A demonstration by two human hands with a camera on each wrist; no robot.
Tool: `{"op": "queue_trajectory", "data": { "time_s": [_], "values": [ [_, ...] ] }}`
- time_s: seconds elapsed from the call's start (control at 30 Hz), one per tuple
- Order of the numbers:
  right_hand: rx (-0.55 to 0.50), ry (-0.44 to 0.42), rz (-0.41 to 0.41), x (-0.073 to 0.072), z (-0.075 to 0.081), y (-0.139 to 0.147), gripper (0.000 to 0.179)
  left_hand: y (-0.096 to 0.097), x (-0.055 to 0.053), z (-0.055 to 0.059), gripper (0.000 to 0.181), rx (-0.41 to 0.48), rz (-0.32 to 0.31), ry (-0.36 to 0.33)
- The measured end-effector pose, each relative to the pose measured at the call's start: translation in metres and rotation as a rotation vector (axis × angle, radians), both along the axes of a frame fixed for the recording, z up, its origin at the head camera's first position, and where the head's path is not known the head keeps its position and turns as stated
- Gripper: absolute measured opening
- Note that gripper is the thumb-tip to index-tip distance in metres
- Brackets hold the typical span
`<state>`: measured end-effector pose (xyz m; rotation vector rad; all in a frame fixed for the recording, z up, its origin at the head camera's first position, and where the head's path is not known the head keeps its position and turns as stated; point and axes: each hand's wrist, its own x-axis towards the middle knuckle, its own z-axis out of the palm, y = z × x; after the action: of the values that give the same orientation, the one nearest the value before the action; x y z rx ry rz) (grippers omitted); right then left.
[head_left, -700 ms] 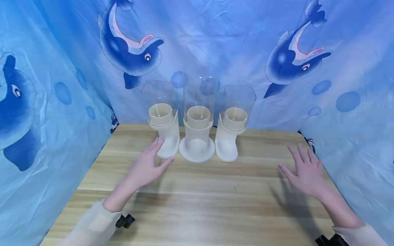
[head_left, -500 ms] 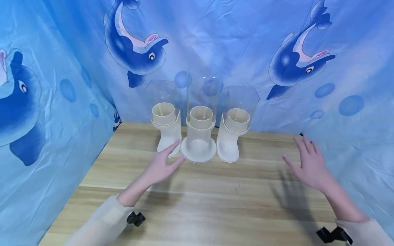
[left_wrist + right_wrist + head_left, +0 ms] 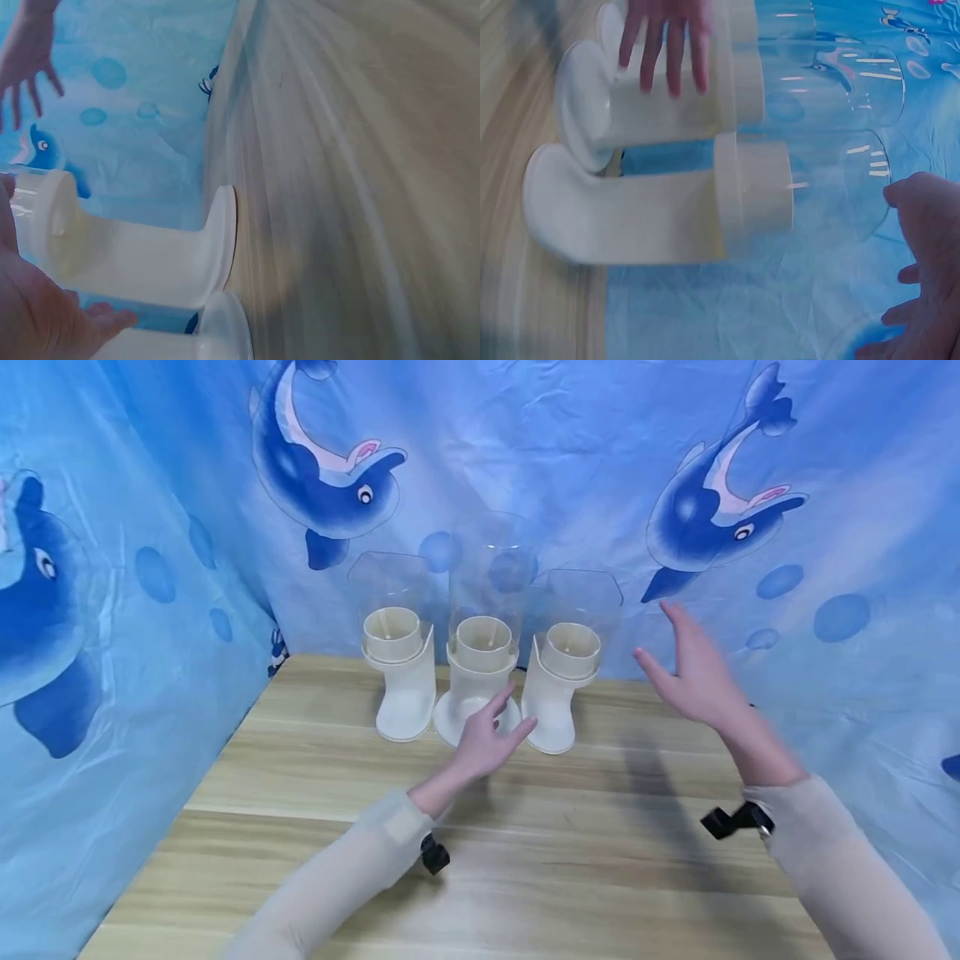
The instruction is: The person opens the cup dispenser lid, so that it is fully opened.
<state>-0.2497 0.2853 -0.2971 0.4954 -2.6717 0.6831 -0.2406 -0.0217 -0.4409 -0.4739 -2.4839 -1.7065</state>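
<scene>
Gently held the left hand (image 3: 480, 749) out low in front of the middle stand (image 3: 467, 683), with straight fingers, a bit spread, and nothing in it. Hid part of the round foot of that stand behind this hand, and aimed the thumb toward the right stand (image 3: 547, 706). Could not tell about any touch there. Held the right hand (image 3: 699, 681) up higher, off to the side of the right stand, with thumb and fingers wide apart and nothing between. Aimed that thumb at the clear tube (image 3: 581, 597) of the right stand, with the tip near its rim. Could not tell about a touch there either. Wore pale sleeves (image 3: 341, 872) and a small black clip (image 3: 435, 853) at each wrist. Saw all three creamy white stands upright in a row at the back of the wood surface (image 3: 540, 885), with the left stand (image 3: 407, 693) close beside the middle one. Saw a round cup (image 3: 483, 646) on top of each, and the tallest clear tube in the middle. Saw a blue cloth (image 3: 562, 468) behind, with happy dolphins (image 3: 337, 506) on it.
</scene>
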Motion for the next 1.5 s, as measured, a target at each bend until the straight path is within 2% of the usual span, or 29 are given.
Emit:
{"op": "queue_trajectory", "data": {
  "time_s": [0.13, 0.23, 0.33, 0.43, 0.53, 0.7, 0.83, 1.07, 1.23, 1.5],
  "values": [
    [-0.075, -0.011, 0.016, -0.018, 0.008, -0.021, 0.086, 0.022, -0.019, -0.001, 0.088, -0.048, -0.019, 0.025],
    [-0.154, -0.045, 0.050, -0.030, 0.010, -0.033, 0.086, 0.036, -0.033, -0.005, 0.096, -0.018, -0.038, 0.033],
    [-0.223, -0.078, 0.091, -0.040, 0.007, -0.043, 0.088, 0.047, -0.045, -0.010, 0.101, 0.022, 0.004, 0.040],
    [-0.246, -0.071, 0.102, -0.048, 0.005, -0.051, 0.090, 0.056, -0.055, -0.012, 0.107, 0.051, 0.061, 0.064],
    [-0.272, -0.048, 0.114, -0.053, 0.002, -0.056, 0.092, 0.064, -0.064, -0.008, 0.112, 0.084, 0.084, 0.098],
    [-0.281, -0.005, 0.099, -0.058, -0.003, -0.060, 0.091, 0.073, -0.076, 0.000, 0.121, 0.130, 0.059, 0.129],
    [-0.284, 0.011, 0.065, -0.057, -0.004, -0.064, 0.085, 0.077, -0.083, 0.006, 0.131, 0.120, 0.069, 0.143],
    [-0.301, 0.077, 0.047, -0.053, -0.003, -0.067, 0.080, 0.079, -0.089, 0.012, 0.140, 0.080, 0.107, 0.142],
    [-0.298, 0.110, 0.036, -0.051, -0.002, -0.064, 0.079, 0.080, -0.087, 0.014, 0.138, 0.058, 0.114, 0.146],
    [-0.323, 0.122, 0.011, -0.040, 0.000, -0.060, 0.078, 0.085, -0.079, 0.020, 0.135, 0.018, 0.137, 0.182]
  ]
}}
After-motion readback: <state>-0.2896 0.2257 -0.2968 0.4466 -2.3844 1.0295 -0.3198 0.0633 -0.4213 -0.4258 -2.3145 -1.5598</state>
